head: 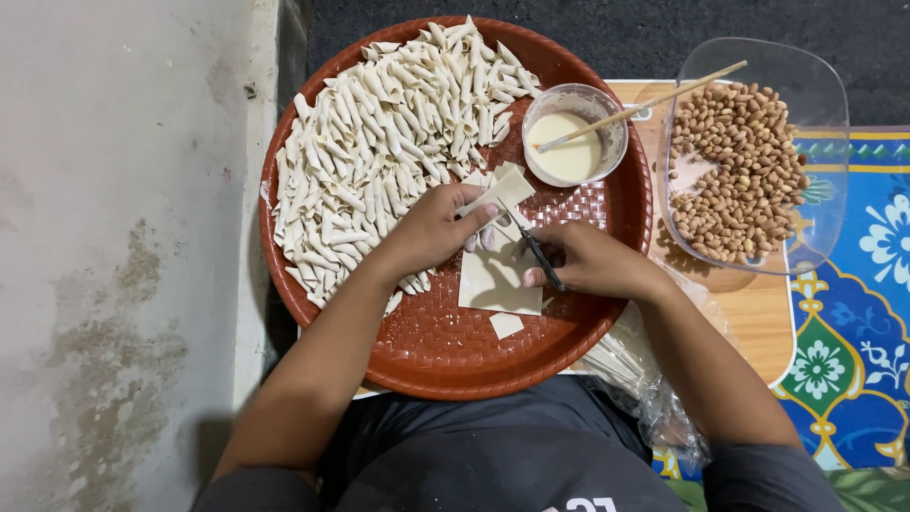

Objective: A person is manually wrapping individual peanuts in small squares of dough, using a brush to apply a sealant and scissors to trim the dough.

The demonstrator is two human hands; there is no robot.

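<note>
My left hand (pixel 431 228) pinches a small pale square of dough wrapper (pixel 509 190) above a round red-brown woven tray (pixel 445 346). My right hand (pixel 592 261) grips a thin dark stick-like tool (pixel 542 258) whose tip points toward that wrapper. Below both hands a larger pale dough sheet (pixel 495 284) lies flat on the tray, with a small cut square (pixel 505 325) beside it. A big heap of several rolled white dough sticks (pixel 389 142) fills the tray's upper left.
A small clear bowl of pale paste (pixel 573 152) with a wooden stick (pixel 654 102) stands at the tray's upper right. A clear plastic tub of peanuts (pixel 744 171) sits on a wooden board (pixel 758 313). Crumpled plastic wrap (pixel 654 398) lies by my right forearm. A wall (pixel 114 256) rises on the left.
</note>
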